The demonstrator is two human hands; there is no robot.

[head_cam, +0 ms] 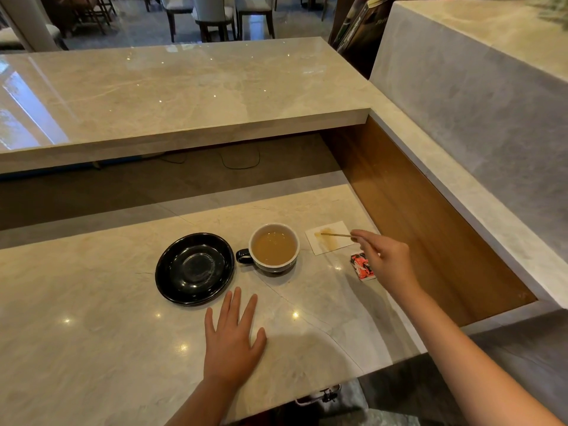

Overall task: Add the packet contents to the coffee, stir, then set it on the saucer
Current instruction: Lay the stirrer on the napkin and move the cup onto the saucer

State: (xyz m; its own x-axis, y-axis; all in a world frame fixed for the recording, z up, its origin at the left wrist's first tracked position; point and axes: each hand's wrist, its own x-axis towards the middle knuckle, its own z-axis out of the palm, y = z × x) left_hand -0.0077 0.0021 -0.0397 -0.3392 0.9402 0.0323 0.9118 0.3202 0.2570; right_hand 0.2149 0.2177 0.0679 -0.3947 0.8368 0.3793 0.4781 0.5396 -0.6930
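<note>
Cup point(274, 247) of light-brown coffee stands on the marble worktop point(92, 348), just right of the empty black saucer point(194, 268) — not touching it. Right hand point(382, 259) has its fingers point(358, 233) pinched on a thin wooden stirrer point(336, 234), whose tip lies on a stained white napkin point(330, 241); the red packet point(362, 266) lies beside that hand. Left hand point(232, 339) rests flat near the saucer — fingers spread, holding nothing

No words, brands or numbers can be read. The red, black and white packet point(362, 267) at the right of the tabletop point(92, 348) carries printing, but it is too blurred to make out.
</note>
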